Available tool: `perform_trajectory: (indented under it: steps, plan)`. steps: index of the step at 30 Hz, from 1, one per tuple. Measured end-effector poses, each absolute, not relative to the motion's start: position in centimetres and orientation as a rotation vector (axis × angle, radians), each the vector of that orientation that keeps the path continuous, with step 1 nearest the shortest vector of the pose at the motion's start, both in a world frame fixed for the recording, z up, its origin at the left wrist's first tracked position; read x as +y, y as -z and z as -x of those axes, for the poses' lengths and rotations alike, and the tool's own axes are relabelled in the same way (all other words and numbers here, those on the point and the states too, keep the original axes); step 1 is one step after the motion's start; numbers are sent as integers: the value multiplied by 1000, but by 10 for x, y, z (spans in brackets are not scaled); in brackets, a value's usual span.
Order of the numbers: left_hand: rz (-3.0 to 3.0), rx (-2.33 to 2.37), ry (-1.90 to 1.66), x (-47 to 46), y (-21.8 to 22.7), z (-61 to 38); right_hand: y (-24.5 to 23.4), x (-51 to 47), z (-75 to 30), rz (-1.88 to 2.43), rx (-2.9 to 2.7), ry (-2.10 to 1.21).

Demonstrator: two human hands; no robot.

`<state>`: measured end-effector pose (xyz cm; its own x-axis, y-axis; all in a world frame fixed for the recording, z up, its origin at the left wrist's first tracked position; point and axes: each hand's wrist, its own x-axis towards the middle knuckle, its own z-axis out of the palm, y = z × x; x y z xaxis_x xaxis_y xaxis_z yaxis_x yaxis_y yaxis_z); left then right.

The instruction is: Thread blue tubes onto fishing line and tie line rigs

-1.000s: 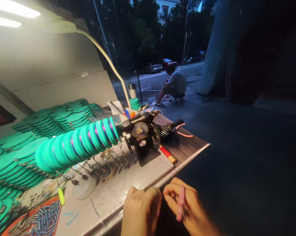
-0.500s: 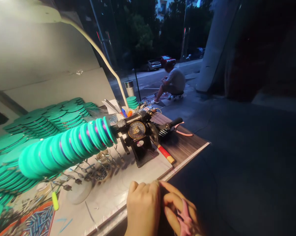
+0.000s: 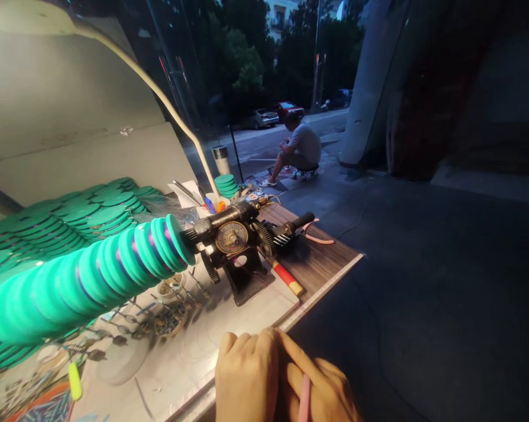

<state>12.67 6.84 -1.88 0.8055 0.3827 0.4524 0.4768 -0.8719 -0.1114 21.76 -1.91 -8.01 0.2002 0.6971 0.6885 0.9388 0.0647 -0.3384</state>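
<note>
My left hand (image 3: 247, 369) is closed at the front edge of the table, knuckles up and fingers curled. Whatever it pinches is hidden. Close beside it, my right hand (image 3: 324, 387) is closed around a pink-handled tool (image 3: 305, 398), whose working end is out of sight. The right index finger reaches over to the left hand's fingertips. Beyond the hands stands a black hand-cranked winding machine (image 3: 231, 237) with a round dial. A long row of green foam discs (image 3: 101, 269) with dark line wound between them sits on its shaft.
Stacks of green discs (image 3: 66, 214) fill the left side. Small bowls of metal parts (image 3: 172, 319), swivels and a yellow-green handle (image 3: 74, 381) lie in front. Pink-handled pliers (image 3: 319, 239) and a red-and-yellow stick (image 3: 286, 276) lie right. A person (image 3: 304, 143) sits outside.
The view has shifted, so the bench appears farther left. My right hand has turned and closed in against the left; less of the pink tool shows now.
</note>
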Motion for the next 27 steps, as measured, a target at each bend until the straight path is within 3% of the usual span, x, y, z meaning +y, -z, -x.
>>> perform_trajectory:
  steps: [17,27]
  plan:
    - [2855,-706,399,68,22,-109,75,-20,-217,1697,-1509,442]
    - [2831,-630,685,70,22,-101,83,-22,-213,1774,-1521,393]
